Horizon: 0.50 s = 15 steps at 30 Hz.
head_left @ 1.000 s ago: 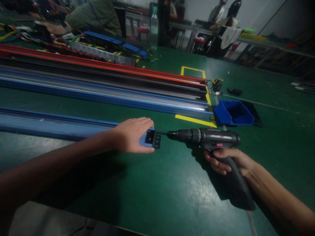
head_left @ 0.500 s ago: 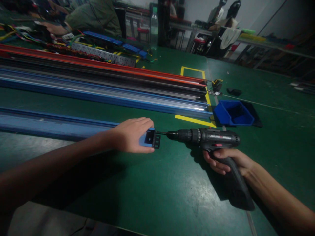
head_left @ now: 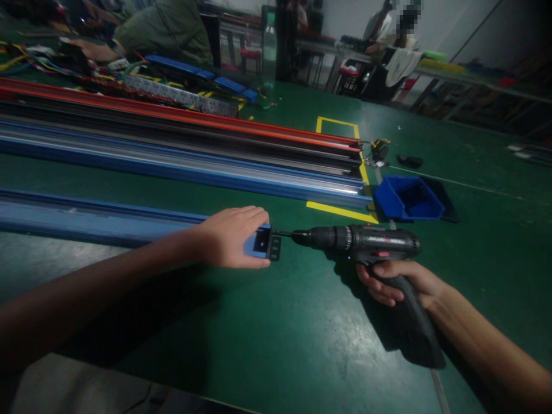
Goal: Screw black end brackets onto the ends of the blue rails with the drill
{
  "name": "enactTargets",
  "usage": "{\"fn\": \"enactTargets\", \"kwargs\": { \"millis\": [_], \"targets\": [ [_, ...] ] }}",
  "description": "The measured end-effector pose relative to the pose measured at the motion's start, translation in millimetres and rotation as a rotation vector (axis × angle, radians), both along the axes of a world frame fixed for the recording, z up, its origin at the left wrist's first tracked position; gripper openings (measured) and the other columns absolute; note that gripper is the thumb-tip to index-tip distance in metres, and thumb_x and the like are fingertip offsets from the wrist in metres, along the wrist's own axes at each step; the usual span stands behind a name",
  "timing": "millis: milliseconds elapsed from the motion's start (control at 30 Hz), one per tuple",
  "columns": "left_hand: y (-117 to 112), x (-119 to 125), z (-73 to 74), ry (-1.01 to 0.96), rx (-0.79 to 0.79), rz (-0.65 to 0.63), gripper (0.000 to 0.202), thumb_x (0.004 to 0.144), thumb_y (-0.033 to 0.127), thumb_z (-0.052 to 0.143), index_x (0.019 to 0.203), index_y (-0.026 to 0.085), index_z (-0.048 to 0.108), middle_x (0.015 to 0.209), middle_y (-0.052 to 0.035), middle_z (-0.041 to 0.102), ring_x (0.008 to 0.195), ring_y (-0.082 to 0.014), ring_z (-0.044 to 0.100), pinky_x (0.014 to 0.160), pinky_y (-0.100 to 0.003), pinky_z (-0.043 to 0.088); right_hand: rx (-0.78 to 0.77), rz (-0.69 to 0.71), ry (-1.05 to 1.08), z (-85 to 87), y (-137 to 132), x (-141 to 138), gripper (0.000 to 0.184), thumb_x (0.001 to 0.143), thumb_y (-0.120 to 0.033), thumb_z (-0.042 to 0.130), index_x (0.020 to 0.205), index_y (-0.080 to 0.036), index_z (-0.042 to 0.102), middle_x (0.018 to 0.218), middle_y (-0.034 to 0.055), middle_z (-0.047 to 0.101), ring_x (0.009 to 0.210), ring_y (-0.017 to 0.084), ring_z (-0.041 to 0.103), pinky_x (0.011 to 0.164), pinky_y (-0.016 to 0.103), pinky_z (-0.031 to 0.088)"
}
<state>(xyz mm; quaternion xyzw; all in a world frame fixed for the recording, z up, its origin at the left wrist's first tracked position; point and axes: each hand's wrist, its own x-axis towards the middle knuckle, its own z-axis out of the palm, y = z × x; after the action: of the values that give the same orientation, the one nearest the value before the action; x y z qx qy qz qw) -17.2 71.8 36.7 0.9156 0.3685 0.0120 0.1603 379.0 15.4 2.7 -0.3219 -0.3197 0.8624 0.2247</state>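
My left hand [head_left: 233,238] is wrapped over the right end of a long blue metal profile [head_left: 107,221] lying on the green table. A black end bracket [head_left: 275,248] with slots sits at that end, just past my fingers. My right hand [head_left: 394,282] grips the handle of a black cordless drill [head_left: 366,238], index finger by the trigger. The drill points left, and its long thin bit [head_left: 284,233] reaches the end of the profile at the bracket. Whether the bit sits in a screw is too small to tell.
Behind lie more long profiles, blue [head_left: 259,179] and red [head_left: 215,115], ending near yellow tape [head_left: 340,211]. A blue bin [head_left: 409,198] stands at right. Farther back are wiring, a clear bottle [head_left: 269,43] and a person's sleeve [head_left: 166,31]. The table's front edge runs below my arms.
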Motion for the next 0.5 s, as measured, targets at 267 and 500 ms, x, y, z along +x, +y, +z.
{"fn": "enactTargets", "kwargs": {
  "millis": [267, 500],
  "targets": [
    [0.5, -0.1, -0.2, 0.006, 0.005, 0.001, 0.057, 0.085, 0.069, 0.063, 0.111, 0.018, 0.054, 0.107, -0.0086, 0.062, 0.095, -0.0255, 0.060, 0.081, -0.036, 0.043, -0.008, 0.000, -0.011, 1.9, 0.5, -1.2, 0.018, 0.088, -0.021, 0.073, 0.099, -0.007, 0.075, 0.075, 0.0031, 0.067, 0.041, 0.002, 0.042, 0.048, 0.018, 0.050],
    [0.2, 0.1, 1.0, 0.007, -0.001, 0.001, 0.057, 0.085, 0.069, 0.062, 0.110, 0.018, 0.054, 0.106, -0.0085, 0.061, 0.095, -0.0260, 0.059, 0.082, -0.037, 0.043, 0.014, -0.009, 0.006, 0.0, 0.2, 0.0, 0.019, 0.090, -0.021, 0.070, 0.101, -0.006, 0.076, 0.076, 0.0050, 0.066, 0.042, 0.002, 0.042, 0.048, 0.018, 0.049]
  ]
}}
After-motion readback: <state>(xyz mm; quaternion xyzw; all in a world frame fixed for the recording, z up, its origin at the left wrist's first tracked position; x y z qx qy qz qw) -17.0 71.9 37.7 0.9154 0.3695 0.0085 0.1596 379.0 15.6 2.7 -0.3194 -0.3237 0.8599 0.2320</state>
